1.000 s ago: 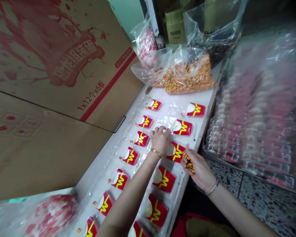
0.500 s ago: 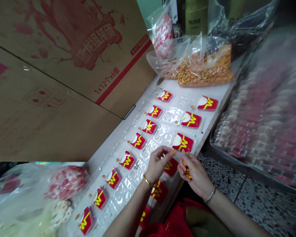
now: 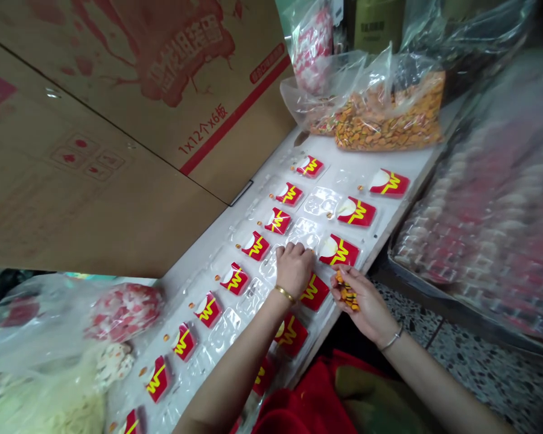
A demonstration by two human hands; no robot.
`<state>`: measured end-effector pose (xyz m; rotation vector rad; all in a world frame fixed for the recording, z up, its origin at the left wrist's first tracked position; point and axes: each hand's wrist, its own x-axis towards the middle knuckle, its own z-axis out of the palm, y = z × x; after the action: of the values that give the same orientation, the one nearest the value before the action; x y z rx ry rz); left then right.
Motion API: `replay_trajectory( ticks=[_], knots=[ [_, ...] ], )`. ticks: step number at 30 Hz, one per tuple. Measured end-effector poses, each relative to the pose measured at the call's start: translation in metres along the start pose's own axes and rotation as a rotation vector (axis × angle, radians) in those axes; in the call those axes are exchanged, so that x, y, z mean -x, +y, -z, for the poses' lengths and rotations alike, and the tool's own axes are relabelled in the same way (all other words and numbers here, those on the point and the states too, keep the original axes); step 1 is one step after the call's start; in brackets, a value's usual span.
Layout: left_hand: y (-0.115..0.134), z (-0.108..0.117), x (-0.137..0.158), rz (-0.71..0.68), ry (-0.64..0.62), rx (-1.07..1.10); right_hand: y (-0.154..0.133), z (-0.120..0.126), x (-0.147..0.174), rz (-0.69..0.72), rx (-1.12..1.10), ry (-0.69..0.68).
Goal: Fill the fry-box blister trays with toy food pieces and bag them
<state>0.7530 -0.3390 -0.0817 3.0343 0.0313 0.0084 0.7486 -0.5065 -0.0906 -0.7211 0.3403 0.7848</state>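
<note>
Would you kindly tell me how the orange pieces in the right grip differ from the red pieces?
The orange pieces are small, while the red pieces are much larger. The orange pieces are bunched in the right grip, whereas the red pieces lie spaced apart in clear plastic trays. Both come in multiples.

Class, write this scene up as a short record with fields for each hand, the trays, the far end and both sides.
Left hand: at the clear trays, fingertips hidden
Right hand: holding small orange pieces
Trays: rows, with red pieces marked yellow
Far end: bag of orange pieces
Left side: cardboard box
Right side: plastic packs
</note>
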Motion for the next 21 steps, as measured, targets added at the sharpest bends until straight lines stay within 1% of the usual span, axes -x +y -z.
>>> replay_trajectory(
  ticks=[2, 3, 4, 5, 6, 9, 10, 11, 12, 14, 17, 19, 21],
  knots=[
    [0.001, 0.007, 0.002, -0.032, -0.039, -0.048, -0.001, 0.0, 0.0, -0.014, 0.019, -0.023],
    [0.002, 0.011, 0.004, -0.023, -0.047, -0.022, -0.002, 0.0, 0.001, -0.023, 0.03, -0.037],
    [0.002, 0.016, 0.007, -0.003, -0.048, 0.047, -0.002, -0.001, 0.003, -0.034, 0.041, -0.055],
    [0.001, 0.021, 0.011, 0.016, -0.051, 0.167, -0.003, -0.003, 0.006, -0.048, 0.053, -0.076],
    [0.001, 0.026, 0.017, 0.027, -0.067, 0.335, -0.003, -0.005, 0.009, -0.063, 0.064, -0.104],
    [0.003, 0.038, 0.045, 0.053, -0.159, 0.94, 0.0, -0.013, 0.023, -0.131, 0.088, -0.22],
    [0.004, 0.04, 0.056, 0.084, -0.174, 1.089, 0.002, -0.015, 0.027, -0.163, 0.096, -0.264],
    [0.006, 0.041, 0.067, 0.132, -0.17, 1.185, 0.006, -0.016, 0.032, -0.196, 0.104, -0.301],
    [0.008, 0.042, 0.079, 0.184, -0.147, 1.233, 0.01, -0.018, 0.036, -0.229, 0.113, -0.328],
    [0.012, 0.042, 0.102, 0.25, -0.095, 1.235, 0.021, -0.02, 0.042, -0.278, 0.126, -0.358],
    [0.019, 0.041, 0.131, 0.263, -0.04, 1.142, 0.039, -0.021, 0.047, -0.311, 0.133, -0.352],
    [0.021, 0.04, 0.143, 0.288, 0.022, 1.04, 0.049, -0.023, 0.049, -0.326, 0.148, -0.338],
    [0.022, 0.039, 0.148, 0.311, 0.078, 0.952, 0.056, -0.025, 0.049, -0.334, 0.179, -0.318]
  ],
)
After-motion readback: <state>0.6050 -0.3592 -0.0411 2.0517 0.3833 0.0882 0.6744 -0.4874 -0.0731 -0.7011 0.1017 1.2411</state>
